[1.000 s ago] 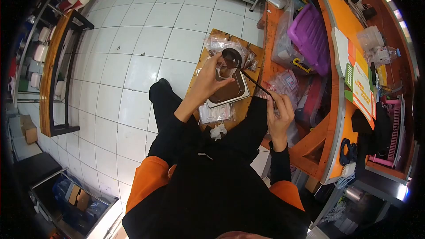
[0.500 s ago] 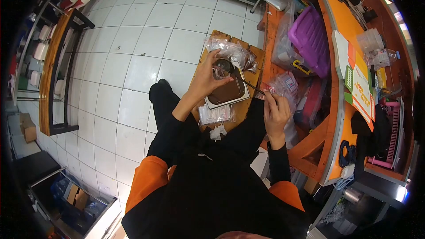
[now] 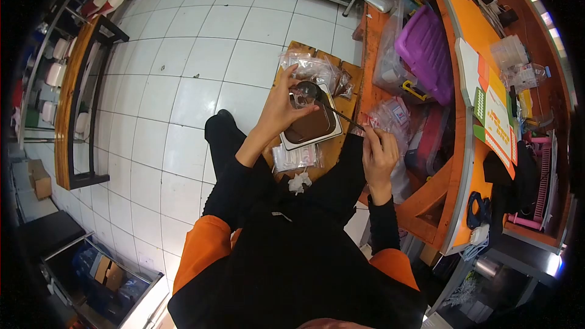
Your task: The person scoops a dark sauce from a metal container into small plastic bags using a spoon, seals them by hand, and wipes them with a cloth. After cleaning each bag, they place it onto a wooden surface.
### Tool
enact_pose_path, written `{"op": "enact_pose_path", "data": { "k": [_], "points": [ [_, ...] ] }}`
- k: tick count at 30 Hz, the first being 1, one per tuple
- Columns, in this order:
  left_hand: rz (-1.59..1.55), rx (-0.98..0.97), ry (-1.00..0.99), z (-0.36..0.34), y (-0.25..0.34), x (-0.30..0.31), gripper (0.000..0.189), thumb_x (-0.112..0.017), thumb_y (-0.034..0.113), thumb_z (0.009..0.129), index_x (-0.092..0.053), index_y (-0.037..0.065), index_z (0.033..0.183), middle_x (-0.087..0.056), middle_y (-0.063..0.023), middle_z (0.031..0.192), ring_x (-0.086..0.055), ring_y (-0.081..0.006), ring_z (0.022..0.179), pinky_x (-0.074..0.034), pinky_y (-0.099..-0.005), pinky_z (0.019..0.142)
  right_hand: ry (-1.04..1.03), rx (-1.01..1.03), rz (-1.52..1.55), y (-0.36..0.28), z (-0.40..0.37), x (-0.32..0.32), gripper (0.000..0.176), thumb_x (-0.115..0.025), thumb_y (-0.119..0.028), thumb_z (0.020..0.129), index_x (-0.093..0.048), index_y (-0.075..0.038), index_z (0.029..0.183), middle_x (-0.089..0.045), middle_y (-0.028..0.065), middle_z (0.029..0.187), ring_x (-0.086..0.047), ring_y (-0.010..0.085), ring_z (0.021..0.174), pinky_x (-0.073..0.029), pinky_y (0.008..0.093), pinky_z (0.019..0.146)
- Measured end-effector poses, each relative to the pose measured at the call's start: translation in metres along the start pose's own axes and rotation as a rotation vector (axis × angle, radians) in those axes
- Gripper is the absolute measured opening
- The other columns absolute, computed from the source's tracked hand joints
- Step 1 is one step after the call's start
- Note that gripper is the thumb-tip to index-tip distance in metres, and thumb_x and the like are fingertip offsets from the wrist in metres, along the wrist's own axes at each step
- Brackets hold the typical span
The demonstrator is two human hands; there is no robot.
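A white-rimmed tub of smooth brown stuff [image 3: 314, 127] rests on a small slatted wooden stool [image 3: 348, 107]. Over its upper left part, my left hand [image 3: 281, 105] holds a small clear plastic cup [image 3: 303, 99] between thumb and fingers. My right hand [image 3: 379, 153] grips the end of a long thin dark handle [image 3: 344, 117]. That handle leads to a round dark ladle bowl [image 3: 310, 90], which touches or overlaps the cup's rim. What is inside the cup is hard to make out. Clear plastic bags [image 3: 317, 70] lie behind the tub.
A packet of clear plastic [image 3: 295, 157] and crumpled white tissue [image 3: 298, 182] lie nearest my lap. At the right are an orange workbench [image 3: 448, 207], a purple lid [image 3: 423, 55] and more plastic bags [image 3: 390, 116]. A wooden bench [image 3: 72, 103] stands on the left.
The ladle bowl and the cup have shifted very slightly against each other. Both hands keep nearly the same place and the same grips.
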State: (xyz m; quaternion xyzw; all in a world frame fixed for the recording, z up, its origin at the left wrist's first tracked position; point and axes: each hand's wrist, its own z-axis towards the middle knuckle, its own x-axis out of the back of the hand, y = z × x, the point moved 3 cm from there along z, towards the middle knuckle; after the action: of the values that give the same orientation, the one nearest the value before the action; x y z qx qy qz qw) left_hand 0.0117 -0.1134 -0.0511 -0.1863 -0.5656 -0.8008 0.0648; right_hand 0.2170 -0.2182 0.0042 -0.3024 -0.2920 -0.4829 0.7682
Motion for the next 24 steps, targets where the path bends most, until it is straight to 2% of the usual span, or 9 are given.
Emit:
{"op": "enact_pose_path", "data": {
  "k": [4, 7, 10, 13, 16, 17, 19, 22, 24],
  "points": [
    [0.005, 0.029, -0.011, 0.0, 0.0, 0.0, 0.091, -0.08, 0.017, 0.063, -0.023, 0.007, 0.132, -0.061, -0.0143, 0.096, -0.061, -0.0239, 0.09, -0.047, -0.0328, 0.08, -0.02, -0.091, 0.143, 0.001, 0.001, -0.003, 0.024, -0.064, 0.003, 0.072, -0.063, -0.003, 0.096, -0.054, 0.0092, 0.079, -0.054, 0.0239, 0.07, -0.044, 0.0327, 0.062],
    [-0.011, 0.026, -0.003, -0.002, 0.002, 0.001, 0.09, -0.08, 0.016, 0.063, -0.023, 0.007, 0.132, -0.061, -0.0133, 0.096, -0.06, -0.0237, 0.092, -0.046, -0.0331, 0.082, -0.052, -0.355, 0.452, -0.001, 0.003, -0.005, 0.018, -0.062, 0.001, 0.077, -0.063, -0.001, 0.094, -0.055, 0.0085, 0.076, -0.054, 0.0208, 0.067, -0.044, 0.0301, 0.061],
    [-0.075, 0.056, 0.0, -0.005, 0.007, 0.005, 0.088, -0.079, 0.015, 0.064, -0.024, 0.007, 0.132, -0.061, -0.0118, 0.094, -0.06, -0.0228, 0.092, -0.046, -0.0331, 0.084, -0.039, -0.442, 0.486, 0.003, 0.002, -0.007, 0.014, -0.059, -0.002, 0.081, -0.063, 0.001, 0.094, -0.055, 0.0077, 0.074, -0.054, 0.0176, 0.065, -0.044, 0.0281, 0.06],
    [-0.068, 0.077, 0.05, -0.01, 0.008, 0.014, 0.088, -0.079, 0.014, 0.064, -0.023, 0.006, 0.131, -0.06, -0.0108, 0.092, -0.06, -0.0223, 0.089, -0.046, -0.0327, 0.083, -0.059, -0.528, 0.515, 0.015, -0.013, -0.022, 0.014, -0.059, -0.006, 0.081, -0.063, 0.001, 0.092, -0.054, 0.0089, 0.071, -0.054, 0.0199, 0.063, -0.043, 0.0282, 0.058],
    [-0.018, 0.046, 0.128, -0.016, 0.014, 0.029, 0.086, -0.079, 0.013, 0.065, -0.023, 0.004, 0.13, -0.061, -0.0105, 0.091, -0.06, -0.0213, 0.085, -0.047, -0.0318, 0.08, -0.306, -0.577, 0.367, 0.022, -0.041, -0.047, 0.014, -0.06, -0.009, 0.08, -0.063, 0.001, 0.09, -0.054, 0.0105, 0.071, -0.053, 0.0233, 0.062, -0.043, 0.0305, 0.057],
    [-0.019, 0.069, 0.149, -0.019, 0.015, 0.034, 0.085, -0.078, 0.013, 0.065, -0.024, 0.003, 0.13, -0.061, -0.0105, 0.091, -0.06, -0.0212, 0.085, -0.047, -0.0317, 0.08, -0.298, -0.532, 0.335, 0.023, -0.055, -0.061, 0.015, -0.06, -0.011, 0.078, -0.063, 0.0, 0.089, -0.053, 0.0115, 0.071, -0.053, 0.0259, 0.063, -0.043, 0.0326, 0.059],
    [-0.018, 0.112, 0.19, -0.026, 0.017, 0.041, 0.084, -0.078, 0.011, 0.065, -0.025, 0.003, 0.129, -0.061, -0.0104, 0.09, -0.06, -0.0208, 0.085, -0.047, -0.0314, 0.08, -0.401, -0.442, 0.24, 0.025, -0.073, -0.085, 0.018, -0.062, -0.013, 0.077, -0.063, -0.002, 0.091, -0.055, 0.0105, 0.079, -0.053, 0.027, 0.076, -0.043, 0.0352, 0.07],
    [-0.01, 0.16, 0.201, -0.038, 0.022, 0.038, 0.081, -0.077, 0.007, 0.064, -0.028, 0.003, 0.129, -0.059, -0.0088, 0.089, -0.059, -0.018, 0.085, -0.046, -0.0299, 0.081, -0.3, -0.205, 0.027, 0.008, -0.064, -0.095, 0.027, -0.065, -0.016, 0.074, -0.062, -0.004, 0.097, -0.055, 0.0099, 0.09, -0.05, 0.0298, 0.091, -0.039, 0.0385, 0.081],
    [-0.021, 0.222, 0.178, -0.043, 0.029, 0.029, 0.08, -0.078, 0.006, 0.064, -0.03, 0.003, 0.128, -0.058, -0.0082, 0.089, -0.058, -0.0167, 0.084, -0.045, -0.029, 0.081, -0.323, -0.315, 0.279, -0.013, -0.04, -0.097, 0.037, -0.068, -0.016, 0.07, -0.058, -0.004, 0.104, -0.054, 0.0097, 0.098, -0.045, 0.0324, 0.102, -0.034, 0.0415, 0.087]
  ]
}}
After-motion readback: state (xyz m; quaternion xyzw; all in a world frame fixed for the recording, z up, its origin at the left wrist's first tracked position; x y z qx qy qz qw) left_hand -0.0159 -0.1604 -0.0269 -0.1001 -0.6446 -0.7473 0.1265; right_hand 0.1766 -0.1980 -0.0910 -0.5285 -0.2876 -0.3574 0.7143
